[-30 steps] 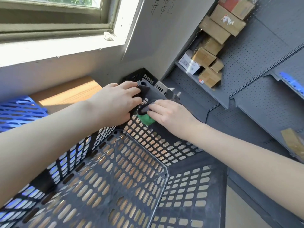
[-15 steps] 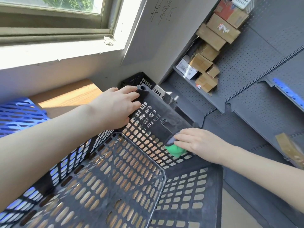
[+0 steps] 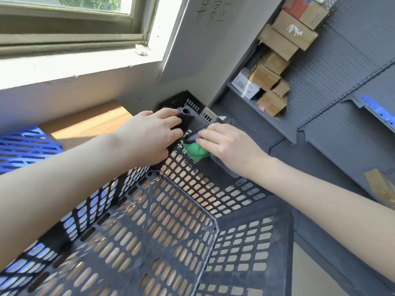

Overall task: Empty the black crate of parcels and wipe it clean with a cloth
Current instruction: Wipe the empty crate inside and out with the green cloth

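empty black perforated plastic crate [image 3: 149, 227]: stiff, light. left hand [image 3: 147, 137] grips its far rim corner; right hand [image 3: 230, 146] presses soft green-grey cloth [image 3: 195, 151], bunched under its fingers, beside that corner.

Blue crate [image 3: 25, 146] left beside wooden top [image 3: 85, 124]; window [image 3: 64, 18] above; grey perforated shelving [image 3: 342, 124] right.
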Demonstrator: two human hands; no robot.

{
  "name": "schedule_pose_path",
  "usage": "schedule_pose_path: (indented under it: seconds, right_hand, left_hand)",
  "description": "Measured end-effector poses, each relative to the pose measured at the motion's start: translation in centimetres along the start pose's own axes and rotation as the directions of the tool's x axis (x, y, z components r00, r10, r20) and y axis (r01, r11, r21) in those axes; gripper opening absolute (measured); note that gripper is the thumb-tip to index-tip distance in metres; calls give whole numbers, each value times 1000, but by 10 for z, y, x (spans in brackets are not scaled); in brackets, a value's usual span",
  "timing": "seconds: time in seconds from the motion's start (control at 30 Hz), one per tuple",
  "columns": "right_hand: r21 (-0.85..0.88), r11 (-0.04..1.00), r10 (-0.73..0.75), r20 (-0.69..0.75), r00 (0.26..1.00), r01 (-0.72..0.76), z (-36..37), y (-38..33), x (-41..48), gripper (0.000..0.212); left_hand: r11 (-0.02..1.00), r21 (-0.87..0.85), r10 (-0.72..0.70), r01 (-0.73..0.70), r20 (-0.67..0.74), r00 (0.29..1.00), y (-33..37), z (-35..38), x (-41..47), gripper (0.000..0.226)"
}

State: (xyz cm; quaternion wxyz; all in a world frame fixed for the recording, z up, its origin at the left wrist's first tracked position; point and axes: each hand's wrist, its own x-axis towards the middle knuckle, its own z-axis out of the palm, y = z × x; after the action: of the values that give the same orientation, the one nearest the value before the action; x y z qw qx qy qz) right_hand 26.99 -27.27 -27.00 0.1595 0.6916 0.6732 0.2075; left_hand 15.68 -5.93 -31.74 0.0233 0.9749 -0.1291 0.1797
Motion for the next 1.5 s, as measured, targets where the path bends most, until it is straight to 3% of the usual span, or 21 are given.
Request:
schedule_pose_path:
  seconds: [0.13, 0.3, 0.47, 0.57, 0.73, 0.8, 0.87, 0.9, 0.97, 1.03, 1.07, 1.2, 1.33, 1.5]
  right_hand:
    - [54, 998, -51, 253, 966, 39, -10, -9, -58, 25]
    - [120, 992, -18, 475, 880, -45, -28, -17, -126, 18]
    - [98, 992, 10, 548, 837, -76, -27, -23, -139, 18]
    - [92, 996, -54, 603, 796, -1, -10, -31, -127, 16]
    - [88, 977, -187, 787, 588, 193, 39, -62, -103, 21]
    - [109, 952, -249, 821, 515, 285, 55, -72, -91, 14]
    - [169, 930, -295, 872, 391, 325, 71, -80, -86, 8]
    - [179, 929, -300, 876, 376, 323, 78, -83, -85, 8]
    - [143, 931, -274, 881, 386, 336, 87, -87, -81, 17]
    - [148, 911, -295, 885, 360, 384, 92, -92, -80, 2]
    - [160, 907, -305, 887, 346, 390, 94, -95, -78, 10]
    - [171, 908, -331, 852, 406, 382, 102, -99, -78, 16]
    - [192, 919, -329, 854, 403, 344, 97, -96, -77, 18]
    - [125, 923, -318, 783, 535, 365, 79, -75, -52, 17]
  left_hand:
    - [1000, 14, -23, 22, 74, 997, 4, -7, 1, 45]
    - [998, 44, -42, 35, 165, 985, 8, -15, 1, 49]
    - [998, 51, -46, 36, 211, 976, 9, -20, 1, 47]
    - [998, 45, -51, 42, 218, 975, 10, -20, 1, 46]
    - [998, 49, -54, 44, 224, 973, 7, -16, 3, 45]
    - [998, 36, -52, 46, 214, 975, 6, -14, 3, 44]
    - [999, 33, -48, 42, 208, 977, 5, -13, 4, 44]
    - [999, 30, -49, 43, 209, 977, 5, -12, 4, 44]
    - [999, 23, -50, 46, 210, 976, 4, -11, 5, 44]
    - [999, 23, -48, 44, 206, 977, 4, -11, 6, 44]
    - [999, 24, -48, 44, 206, 977, 4, -11, 6, 44]
    - [999, 33, -42, 36, 208, 977, 3, -10, 5, 43]
    - [999, 25, -43, 38, 195, 980, 3, -11, 5, 45]
    - [999, -3, -45, 46, 138, 989, 3, -9, 5, 50]
